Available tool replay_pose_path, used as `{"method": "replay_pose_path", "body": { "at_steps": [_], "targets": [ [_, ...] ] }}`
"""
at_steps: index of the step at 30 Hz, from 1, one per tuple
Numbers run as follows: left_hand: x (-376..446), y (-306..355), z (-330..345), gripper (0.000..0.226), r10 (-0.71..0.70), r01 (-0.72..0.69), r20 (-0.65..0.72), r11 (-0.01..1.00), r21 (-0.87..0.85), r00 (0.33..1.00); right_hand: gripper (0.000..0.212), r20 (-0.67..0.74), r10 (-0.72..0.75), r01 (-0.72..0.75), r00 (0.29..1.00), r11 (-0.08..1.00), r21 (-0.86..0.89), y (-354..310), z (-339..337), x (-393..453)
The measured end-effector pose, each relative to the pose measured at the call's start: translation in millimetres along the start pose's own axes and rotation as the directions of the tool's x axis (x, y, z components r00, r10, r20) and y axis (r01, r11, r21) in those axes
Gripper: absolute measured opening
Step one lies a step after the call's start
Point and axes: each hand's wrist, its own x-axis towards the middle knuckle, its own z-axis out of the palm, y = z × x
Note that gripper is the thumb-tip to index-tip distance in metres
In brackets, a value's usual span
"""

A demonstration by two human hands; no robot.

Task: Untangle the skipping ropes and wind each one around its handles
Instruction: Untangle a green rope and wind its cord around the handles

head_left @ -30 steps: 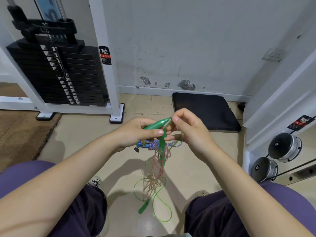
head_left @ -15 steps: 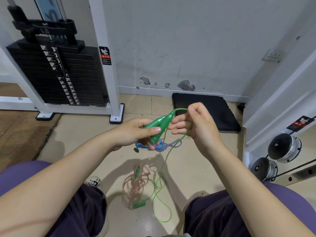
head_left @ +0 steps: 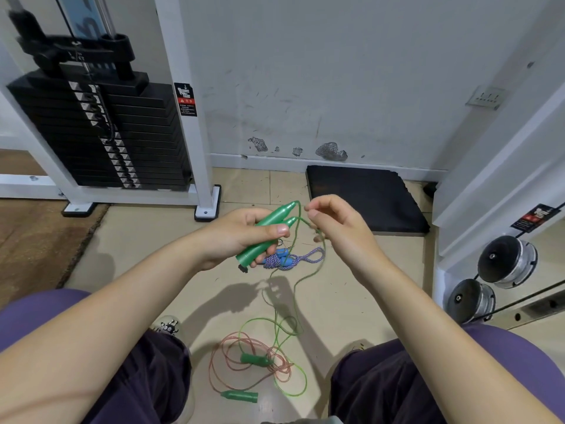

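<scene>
Head view: beige tiled floor [head_left: 351,301] below a scuffed white wall, black weight stack [head_left: 101,133] far left, black mat [head_left: 363,200] just beyond the hands.

Left hand [head_left: 241,237] wrapped round two green handles [head_left: 269,231], held side by side with tips pointing up and away. A second ago only one handle there, with the salmon cord bunched and hanging under the grip; now pairing done. Right hand [head_left: 336,228] beside the handle tips, fingers loosely curled; green cord [head_left: 305,270] running through them from the tips, though whether pinched or merely draped, impossible to tell.

Below the grip: salmon rope [head_left: 241,359] dropped into a loose coil on the floor, its own two green handles [head_left: 255,359] lying in it, green slack partly overlapping. Behind the grip, blue-and-purple rope [head_left: 287,260] already bundled.

Judgement: green rope largely freed and ready for winding, provided the slack lifts clear of the salmon coil.
</scene>
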Motion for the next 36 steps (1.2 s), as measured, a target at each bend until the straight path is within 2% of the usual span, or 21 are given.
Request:
{"method": "replay_pose_path", "body": {
  "at_steps": [2,5,9,12,16,19,22,24,26,28,30,33,36],
  "targets": [
    [-1,0,2,0.029,0.000,-0.001,0.034,1.000,0.021,0.999,0.012,0.047,-0.066,0.068,0.997,0.997,-0.032,2,0,0],
    [-3,0,5,0.013,-0.001,-0.002,0.090,0.999,0.033,0.996,0.013,0.171,-0.124,0.119,0.977,0.992,0.037,1,3,-3],
    [-5,1,8,0.011,-0.005,-0.002,0.126,0.999,0.054,0.992,0.004,0.200,-0.160,0.152,0.967,0.987,0.055,-1,4,-5],
    [-5,-1,7,0.026,-0.015,0.006,0.112,0.997,0.080,0.994,0.006,0.214,-0.106,0.104,0.971,0.994,0.019,-2,5,-5],
    [-5,0,7,0.028,-0.027,0.019,0.095,0.996,0.089,0.995,0.007,0.263,-0.054,0.059,0.963,0.998,-0.011,2,8,-5],
    [-5,1,5,0.019,-0.049,0.038,0.141,0.996,0.074,0.989,0.010,0.209,-0.060,0.061,0.976,0.998,0.002,0,4,-3],
    [-5,2,1,0.033,-0.101,0.083,0.178,0.991,0.103,0.979,0.012,0.112,-0.050,0.041,0.992,0.996,0.082,-2,-4,0],
    [-5,2,1,0.036,-0.086,0.068,0.180,0.992,0.105,0.980,0.012,0.087,-0.045,0.036,0.995,0.994,0.102,-2,-7,2],
    [-4,4,2,0.036,-0.024,0.021,0.119,0.999,0.029,0.993,0.017,0.075,-0.036,0.027,0.997,0.993,0.116,-1,-8,3],
    [-1,7,0,0.036,0.023,-0.029,-0.060,0.994,-0.104,0.998,0.020,0.051,-0.008,0.001,0.999,0.992,0.129,1,-9,4],
    [2,9,-6,0.034,0.052,-0.093,-0.250,0.983,-0.155,0.967,0.021,0.025,0.021,-0.023,0.999,0.995,0.102,3,-10,6],
    [4,5,-10,0.034,0.078,-0.119,-0.370,0.989,-0.088,0.926,0.017,-0.024,0.039,-0.040,0.999,0.999,-0.029,9,-7,7],
    [4,1,-9,0.033,0.052,-0.038,-0.363,0.998,0.045,0.931,0.014,0.018,0.026,-0.022,0.999,0.978,-0.206,10,-2,6]
  ]
}}
